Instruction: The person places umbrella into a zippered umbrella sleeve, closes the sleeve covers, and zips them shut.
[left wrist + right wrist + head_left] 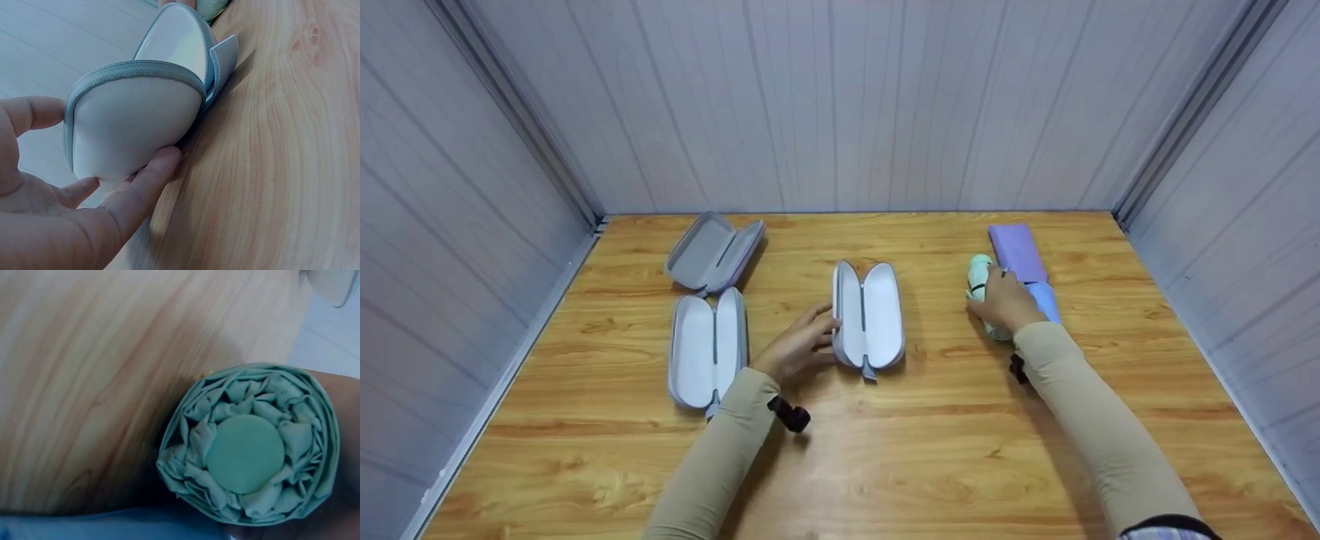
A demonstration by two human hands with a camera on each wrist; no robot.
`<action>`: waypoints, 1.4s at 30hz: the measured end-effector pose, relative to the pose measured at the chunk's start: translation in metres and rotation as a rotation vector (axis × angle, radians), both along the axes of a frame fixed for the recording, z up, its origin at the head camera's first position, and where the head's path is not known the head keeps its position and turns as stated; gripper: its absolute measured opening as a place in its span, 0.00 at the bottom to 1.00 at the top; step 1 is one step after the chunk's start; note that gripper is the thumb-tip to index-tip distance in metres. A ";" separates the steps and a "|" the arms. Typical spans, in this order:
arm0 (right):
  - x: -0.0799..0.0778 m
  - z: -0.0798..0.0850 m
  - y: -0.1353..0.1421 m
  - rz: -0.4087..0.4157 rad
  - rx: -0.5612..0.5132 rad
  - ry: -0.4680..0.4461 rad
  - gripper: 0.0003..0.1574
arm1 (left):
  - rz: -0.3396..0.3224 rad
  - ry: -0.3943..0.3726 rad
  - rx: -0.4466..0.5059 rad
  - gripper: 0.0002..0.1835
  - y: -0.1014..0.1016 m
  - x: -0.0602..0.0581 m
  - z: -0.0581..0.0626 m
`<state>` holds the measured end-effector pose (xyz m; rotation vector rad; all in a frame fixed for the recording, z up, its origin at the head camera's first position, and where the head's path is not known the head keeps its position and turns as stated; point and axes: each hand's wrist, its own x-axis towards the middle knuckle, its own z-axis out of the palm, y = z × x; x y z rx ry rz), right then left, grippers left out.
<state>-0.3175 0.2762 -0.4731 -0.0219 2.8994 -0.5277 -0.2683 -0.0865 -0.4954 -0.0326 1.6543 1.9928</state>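
An open zippered hard case (883,315), white inside with grey edging, lies mid-table. My left hand (801,346) is at its left side; in the left wrist view, fairly straight fingers (135,205) touch the rim and lower wall of the case (138,121). My right hand (1009,301) grips a folded mint-green umbrella (979,274) on the right side of the table. The right wrist view shows the umbrella's end, a round cap (246,454) ringed by gathered fabric. Beside that hand lie a purple folded item (1018,253) and a blue one (1044,300), partly hidden by the hand.
Two more open zippered cases lie on the left: a grey-lined one (697,255) farther back and a white-lined one (694,352) nearer. The wooden table (885,465) is enclosed by pale panel walls (795,105) at the back and both sides.
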 end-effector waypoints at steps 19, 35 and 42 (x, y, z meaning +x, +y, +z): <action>0.005 -0.004 0.002 -0.009 -0.101 -0.072 0.61 | 0.014 -0.012 0.009 0.36 0.000 0.000 -0.002; 0.011 0.004 -0.015 0.001 -0.396 0.028 0.51 | 0.009 -0.029 0.003 0.37 0.001 -0.001 -0.003; 0.012 0.019 -0.031 -0.041 -0.650 -0.043 0.51 | 0.011 -0.025 -0.004 0.35 0.000 -0.001 -0.002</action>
